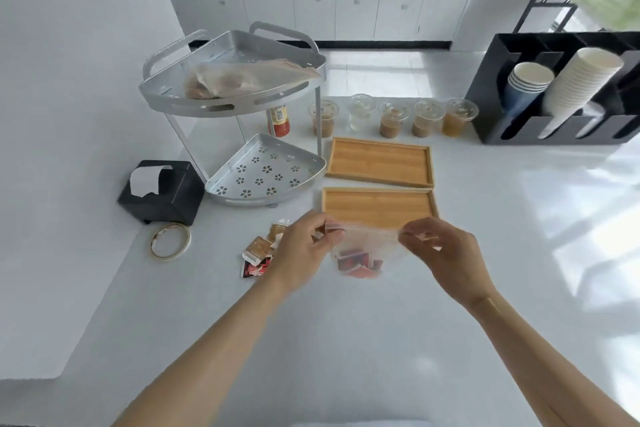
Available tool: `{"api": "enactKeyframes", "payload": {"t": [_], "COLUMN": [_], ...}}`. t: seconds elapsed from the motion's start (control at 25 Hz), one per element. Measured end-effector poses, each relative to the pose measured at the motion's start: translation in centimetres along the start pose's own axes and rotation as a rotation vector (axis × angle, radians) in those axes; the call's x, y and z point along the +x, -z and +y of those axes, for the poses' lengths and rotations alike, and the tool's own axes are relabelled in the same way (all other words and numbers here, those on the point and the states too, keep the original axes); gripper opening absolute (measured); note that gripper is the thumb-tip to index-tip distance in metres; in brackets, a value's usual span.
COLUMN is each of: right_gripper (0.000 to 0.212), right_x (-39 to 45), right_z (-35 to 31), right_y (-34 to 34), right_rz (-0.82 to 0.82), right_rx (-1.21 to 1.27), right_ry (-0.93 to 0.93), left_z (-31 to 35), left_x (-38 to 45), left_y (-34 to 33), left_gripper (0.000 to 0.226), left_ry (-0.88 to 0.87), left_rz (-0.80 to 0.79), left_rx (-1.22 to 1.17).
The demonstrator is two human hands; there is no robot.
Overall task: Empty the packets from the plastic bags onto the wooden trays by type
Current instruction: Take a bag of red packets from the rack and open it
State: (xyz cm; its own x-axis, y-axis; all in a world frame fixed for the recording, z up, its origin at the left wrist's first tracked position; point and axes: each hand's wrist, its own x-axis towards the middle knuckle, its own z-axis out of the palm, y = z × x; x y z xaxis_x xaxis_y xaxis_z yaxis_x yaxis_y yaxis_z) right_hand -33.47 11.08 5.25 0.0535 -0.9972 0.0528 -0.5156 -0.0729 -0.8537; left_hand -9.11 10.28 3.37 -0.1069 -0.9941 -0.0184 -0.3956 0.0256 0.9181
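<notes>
- While both hands hold it above the table [381, 340], a clear plastic bag [367, 246] hangs near the front middle of the table, just in front of the nearer wooden tray [379, 206].
- The left hand [301, 253] pinches the bag's top left corner, fingers [329, 236] closed on the plastic.
- The right hand [446, 253] pinches the top right corner the same way, so the top edge is stretched between them.
- Red packets [358, 262] sit bunched in the bottom of the bag.
- The nearer tray and the farther tray [379, 163] lie side by side near the middle of the table, with nothing on them.
- A few loose packets [258, 253], brown and red, lie on the table just left of the left hand.
- A second bag [242, 80] with brownish contents rests on the upper tier of a metal corner rack [266, 170] toward the table's back left.
- A roll of tape [170, 241] and a black tissue box [162, 192] sit near the left edge.
- Five lidded plastic cups [393, 116] stand in a row behind the trays.
- A black holder [554, 87] with stacked paper cups stands at the back right.
</notes>
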Motion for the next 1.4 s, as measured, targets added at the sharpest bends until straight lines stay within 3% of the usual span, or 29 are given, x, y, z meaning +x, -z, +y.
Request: {"api": "enactKeyframes", "payload": {"t": [0.12,0.44,0.64,0.68,0.88,1.2,1.4], "right_gripper": [0.019,0.016,0.017,0.013,0.010,0.009,0.008], "right_x": [-3.3,-7.0,-6.8,-6.9,-7.4,-7.9,-7.2], "right_z": [1.8,3.0,2.4,2.2,1.4,0.8,-0.3], "right_y": [-0.3,-1.3,-3.1,-3.5,-4.7,-4.7,-4.6], "right_rz": [0.017,0.023,0.134,0.162,0.196,-0.017,-0.159], "right_rx": [-0.006,-0.102,-0.310,-0.345,-0.398,-0.258,0.119], "right_ry": [-0.026,0.018,0.171,0.203,0.285,0.114,-0.228], "left_z": [-1.1,-2.0,-0.5,0.0,1.1,1.0,1.1], "left_x": [-2.0,-4.4,-4.6,-4.8,-5.0,-4.8,-4.7], "left_y": [-2.0,-4.2,-4.1,-4.1,-4.7,-4.6,-4.6], "left_gripper": [0.021,0.016,0.020,0.018,0.019,0.018,0.016], "left_ry": [-0.007,0.025,0.087,0.120,0.432,0.563,0.544], "left_rz": [-0.065,-0.103,0.210,0.204,-0.122,-0.166,-0.170], "left_rx": [0.004,0.032,0.174,0.127,-0.215,-0.336,-0.308]}}
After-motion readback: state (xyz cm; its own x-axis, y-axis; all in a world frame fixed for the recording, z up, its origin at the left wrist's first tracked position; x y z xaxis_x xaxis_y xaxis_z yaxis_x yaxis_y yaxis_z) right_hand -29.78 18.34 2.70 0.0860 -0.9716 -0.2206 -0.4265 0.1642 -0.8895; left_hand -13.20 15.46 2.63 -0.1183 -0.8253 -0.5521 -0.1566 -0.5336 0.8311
